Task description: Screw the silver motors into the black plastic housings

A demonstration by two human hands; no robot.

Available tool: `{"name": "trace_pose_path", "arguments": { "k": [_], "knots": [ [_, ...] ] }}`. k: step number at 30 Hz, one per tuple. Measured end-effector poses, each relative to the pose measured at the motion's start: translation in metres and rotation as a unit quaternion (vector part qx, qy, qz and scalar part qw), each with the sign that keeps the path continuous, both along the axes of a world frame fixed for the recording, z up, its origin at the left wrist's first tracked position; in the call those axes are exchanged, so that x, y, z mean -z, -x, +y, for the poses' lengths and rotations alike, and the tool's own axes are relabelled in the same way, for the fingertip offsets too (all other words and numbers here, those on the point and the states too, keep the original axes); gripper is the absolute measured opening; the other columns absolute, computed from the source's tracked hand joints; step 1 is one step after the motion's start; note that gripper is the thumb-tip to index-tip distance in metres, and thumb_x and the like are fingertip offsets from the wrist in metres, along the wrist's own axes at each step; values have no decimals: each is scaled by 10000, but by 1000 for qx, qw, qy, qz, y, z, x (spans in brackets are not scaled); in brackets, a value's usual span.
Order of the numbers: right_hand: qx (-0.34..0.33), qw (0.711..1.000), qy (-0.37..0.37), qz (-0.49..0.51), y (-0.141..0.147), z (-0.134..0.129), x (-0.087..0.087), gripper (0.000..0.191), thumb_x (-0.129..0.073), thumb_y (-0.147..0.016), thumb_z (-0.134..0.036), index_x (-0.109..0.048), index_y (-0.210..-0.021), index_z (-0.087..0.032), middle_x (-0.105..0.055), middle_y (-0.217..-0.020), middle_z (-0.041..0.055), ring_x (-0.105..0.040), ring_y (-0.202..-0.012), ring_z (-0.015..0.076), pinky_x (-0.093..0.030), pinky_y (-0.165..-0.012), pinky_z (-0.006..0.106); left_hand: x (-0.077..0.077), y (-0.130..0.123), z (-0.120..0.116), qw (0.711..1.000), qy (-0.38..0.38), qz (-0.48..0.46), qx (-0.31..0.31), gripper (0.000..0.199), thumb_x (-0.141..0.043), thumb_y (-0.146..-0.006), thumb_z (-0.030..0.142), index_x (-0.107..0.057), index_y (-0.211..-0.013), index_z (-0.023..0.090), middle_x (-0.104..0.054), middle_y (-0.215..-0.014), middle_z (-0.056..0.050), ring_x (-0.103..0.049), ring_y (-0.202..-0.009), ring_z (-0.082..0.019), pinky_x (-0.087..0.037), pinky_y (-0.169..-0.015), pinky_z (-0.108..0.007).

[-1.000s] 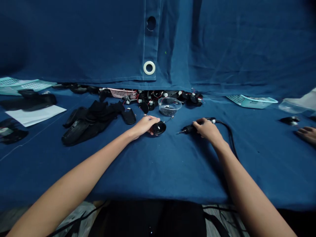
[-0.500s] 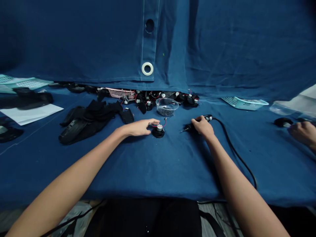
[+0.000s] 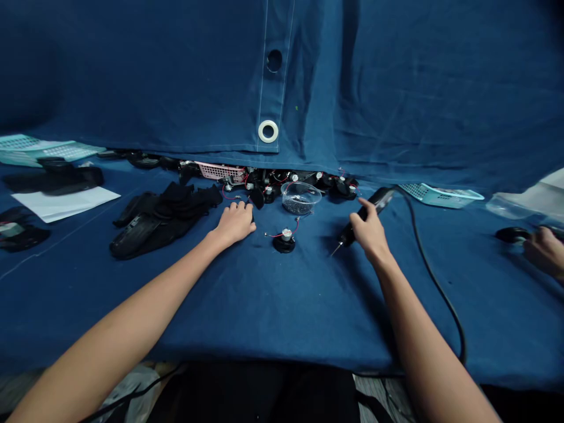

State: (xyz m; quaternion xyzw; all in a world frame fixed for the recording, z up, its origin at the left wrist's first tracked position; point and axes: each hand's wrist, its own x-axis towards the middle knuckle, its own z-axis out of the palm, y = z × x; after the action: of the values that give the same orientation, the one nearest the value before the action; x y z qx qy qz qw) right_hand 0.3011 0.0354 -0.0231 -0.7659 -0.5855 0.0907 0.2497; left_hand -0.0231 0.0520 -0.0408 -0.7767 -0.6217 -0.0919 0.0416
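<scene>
My left hand [image 3: 237, 222] is closed over a small black plastic part, which it almost wholly covers on the blue cloth. In my right hand [image 3: 369, 232] is a black corded electric screwdriver [image 3: 379, 201], its thin bit tilted down to the left, just above the cloth. Between the hands a round black piece with a small silver motor [image 3: 285, 241] and red wires stands on the cloth, touched by neither hand. Behind it is a clear plastic bowl [image 3: 301, 200] of small dark screws.
Several motor parts and a pink basket [image 3: 220, 171] line the curtain's lower edge. Black fabric items [image 3: 167, 220] and white paper [image 3: 70, 202] lie left. At right are a turquoise basket [image 3: 445, 195], the screwdriver's cable [image 3: 425, 252] and another person's hand [image 3: 544, 249] by a round black part.
My left hand has left the round motor piece and moved left and back onto the black plastic part. My right hand has lifted and tilted the screwdriver more steeply.
</scene>
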Motion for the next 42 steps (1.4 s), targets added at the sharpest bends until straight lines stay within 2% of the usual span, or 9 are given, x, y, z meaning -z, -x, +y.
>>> {"name": "trace_pose_path", "arguments": {
  "k": [4,7,14,17,22,28,32,36,42],
  "knots": [
    [-38,992,118,19,7,5,13,565,-355,-878,-464,-391,-1410,-279,-652,-1068,90,-659,-759,190,-516,-663,290,-5,-3,-3,1000,2,3,21,484,-510,-820,324,-493,-1261,126,-533,-1222,-182,-492,-1108,-345,-408,-911,-444],
    [-73,986,145,-27,6,5,14,544,-415,-857,-559,-514,-1333,-317,-652,-1116,96,-649,-957,275,-489,-846,403,-5,-8,-7,999,-33,-13,-29,498,-442,-871,435,-497,-1216,80,-506,-1225,-219,-472,-1123,-368,-414,-896,-469],
    [-86,969,83,-217,23,-20,-5,656,-359,-875,-637,-449,-1398,-252,-623,-1143,179,-587,-1071,391,-451,-861,531,-6,-12,-11,991,-24,-37,-130,457,-498,-846,358,-494,-1188,56,-557,-1127,-234,-556,-1042,-362,-460,-832,-445],
    [-259,946,-41,-191,50,-29,-13,626,-414,-896,-575,-397,-1429,-247,-588,-1182,138,-539,-1147,297,-426,-969,448,-19,-8,-9,990,-61,-67,-109,493,-489,-833,329,-465,-1266,95,-550,-1162,-210,-554,-1063,-344,-451,-869,-447],
    [-487,865,-48,-109,92,-14,-12,491,-451,-908,-541,-560,-1274,-232,-583,-1179,86,-550,-1098,197,-417,-976,328,-33,3,-25,979,14,-205,-4,379,-370,-903,373,-558,-1209,253,-608,-1082,-84,-600,-980,-242,-466,-872,-389],
    [-422,896,-85,-108,104,-4,-1,393,-372,-969,-441,-644,-884,-171,-636,-839,54,-584,-753,145,-420,-700,266,-14,6,-88,991,-43,-102,73,432,-436,-862,277,-514,-1285,234,-549,-1165,-90,-541,-1044,-264,-431,-937,-458],
    [-354,933,-67,-6,101,-8,4,364,-378,-966,-417,-578,-1138,-168,-637,-721,29,-586,-626,136,-446,-667,280,-14,-4,-97,982,-48,-113,143,430,-443,-882,287,-502,-1305,227,-518,-1218,-94,-530,-1062,-255,-445,-936,-446],
    [-361,926,-102,42,93,-10,7,645,-514,-874,-226,-261,-1466,-200,-614,-1134,98,-636,-924,179,-513,-830,339,-27,-15,-73,959,-49,-194,199,384,-446,-937,382,-517,-1284,235,-534,-1202,-69,-526,-1123,-217,-430,-996,-395],
    [-460,875,-145,-36,77,-15,-5,706,-433,-792,-58,-291,-1474,-171,-392,-1470,75,-342,-1381,183,-287,-1162,401,-21,-3,-52,933,-78,-233,262,348,-496,-931,415,-574,-1231,257,-496,-1283,-56,-513,-1175,-205,-414,-1040,-366]
  ]
}}
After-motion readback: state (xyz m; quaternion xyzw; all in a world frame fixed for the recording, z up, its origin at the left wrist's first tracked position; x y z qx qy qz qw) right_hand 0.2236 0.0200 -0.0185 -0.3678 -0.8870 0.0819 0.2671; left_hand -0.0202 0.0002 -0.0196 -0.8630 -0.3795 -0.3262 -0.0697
